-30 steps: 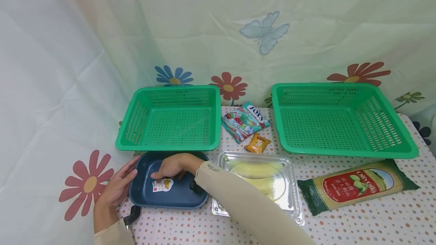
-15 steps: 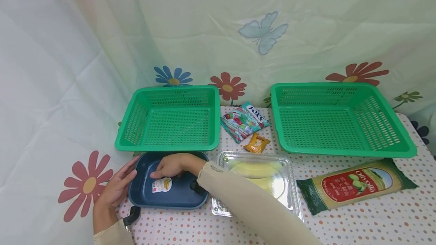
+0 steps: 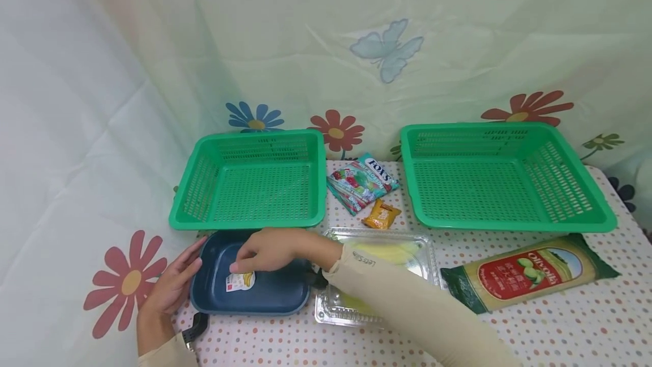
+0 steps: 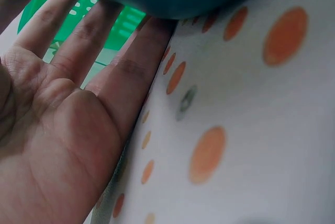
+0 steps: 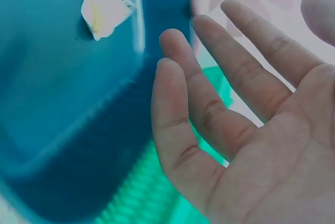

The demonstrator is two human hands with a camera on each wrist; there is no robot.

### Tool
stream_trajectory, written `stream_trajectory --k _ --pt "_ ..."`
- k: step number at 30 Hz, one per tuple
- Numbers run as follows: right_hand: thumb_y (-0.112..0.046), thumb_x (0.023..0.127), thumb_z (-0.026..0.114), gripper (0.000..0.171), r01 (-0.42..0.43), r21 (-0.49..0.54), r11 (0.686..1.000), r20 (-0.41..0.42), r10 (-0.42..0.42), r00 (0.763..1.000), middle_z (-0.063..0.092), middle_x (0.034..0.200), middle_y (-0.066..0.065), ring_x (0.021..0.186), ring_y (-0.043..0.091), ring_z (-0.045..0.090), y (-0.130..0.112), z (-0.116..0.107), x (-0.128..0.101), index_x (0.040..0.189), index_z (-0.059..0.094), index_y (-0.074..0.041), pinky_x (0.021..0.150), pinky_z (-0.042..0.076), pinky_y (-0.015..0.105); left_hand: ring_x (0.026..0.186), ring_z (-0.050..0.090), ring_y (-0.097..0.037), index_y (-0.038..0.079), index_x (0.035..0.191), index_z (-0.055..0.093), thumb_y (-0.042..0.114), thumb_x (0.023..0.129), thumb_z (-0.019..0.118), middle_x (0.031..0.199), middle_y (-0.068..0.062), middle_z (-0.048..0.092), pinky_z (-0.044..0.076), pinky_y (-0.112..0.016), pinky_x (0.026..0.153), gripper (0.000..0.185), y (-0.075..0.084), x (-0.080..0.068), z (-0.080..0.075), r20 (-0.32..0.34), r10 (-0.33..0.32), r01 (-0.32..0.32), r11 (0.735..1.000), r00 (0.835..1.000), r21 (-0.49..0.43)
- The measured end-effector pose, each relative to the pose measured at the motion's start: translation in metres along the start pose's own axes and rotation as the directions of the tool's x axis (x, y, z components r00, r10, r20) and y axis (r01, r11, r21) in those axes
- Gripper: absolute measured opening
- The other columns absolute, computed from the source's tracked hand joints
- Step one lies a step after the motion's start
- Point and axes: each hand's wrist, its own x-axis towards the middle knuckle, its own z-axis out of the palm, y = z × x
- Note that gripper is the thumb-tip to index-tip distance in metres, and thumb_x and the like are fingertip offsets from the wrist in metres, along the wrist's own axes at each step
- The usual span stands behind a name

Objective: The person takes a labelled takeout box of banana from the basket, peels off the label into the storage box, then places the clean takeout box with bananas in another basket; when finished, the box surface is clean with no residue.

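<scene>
Careful: your left hand (image 3: 170, 287) lies flat, fingers straight against the near-left wall of the smooth, round-cornered blue tray (image 3: 214, 293) on the dotted surface (image 3: 560, 321), so the tray could slide. Your right hand (image 3: 270, 249) hovers over it, fingers relaxed and spread, holding nothing, above the paper sticker (image 3: 240, 281); behind stand two rigid green mesh baskets (image 3: 249, 183).

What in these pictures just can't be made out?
- Sticker in the blue tray: print too small in the head view, blurred in the right wrist view.
- Clear box: its contents partly hidden by the right sleeve.
- Left hand: the wrist view crops it at the edge.
</scene>
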Motion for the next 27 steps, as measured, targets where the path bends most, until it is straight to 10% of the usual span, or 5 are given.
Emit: stream_trajectory --k 12,22,27 --pt "-0.043 0.107 0.051 0.036 -0.070 0.015 0.997 -0.200 0.071 0.977 0.070 0.120 -0.013 0.101 0.005 0.063 0.003 -0.020 -0.116 0.131 0.069 -0.023 0.090 0.053 0.026 0.128 0.050 0.012 0.014 0.164 0.022 0.012 0.110 0.044 0.145 0.026 0.047 0.047 -0.012 0.101 0.058 0.001 0.000 0.002 0.004 0.000 0.000 1.000 1.000 0.005" --pt "-0.043 0.107 0.051 0.039 -0.121 0.004 0.993 -0.423 0.111 0.899 0.070 0.131 -0.005 0.111 0.013 0.068 0.032 -0.018 -0.202 0.135 0.067 -0.021 0.088 0.059 0.037 0.130 0.048 0.013 0.005 0.163 0.020 0.009 0.110 0.041 0.150 0.023 0.044 0.046 -0.011 0.101 0.056 0.011 -0.005 -0.002 0.032 0.082 -0.084 0.994 0.996 0.067" --pt "-0.035 0.107 0.053 0.033 -0.185 -0.048 0.982 -0.522 0.133 0.842 0.070 0.127 -0.006 0.105 0.009 0.067 0.049 -0.010 -0.233 0.133 0.067 -0.021 0.080 0.058 0.030 0.130 0.044 0.017 0.009 0.163 0.025 0.017 0.110 0.047 0.165 -0.006 0.036 0.044 -0.008 0.099 0.058 0.035 -0.014 0.006 -0.030 0.067 -0.055 0.954 0.997 0.296"
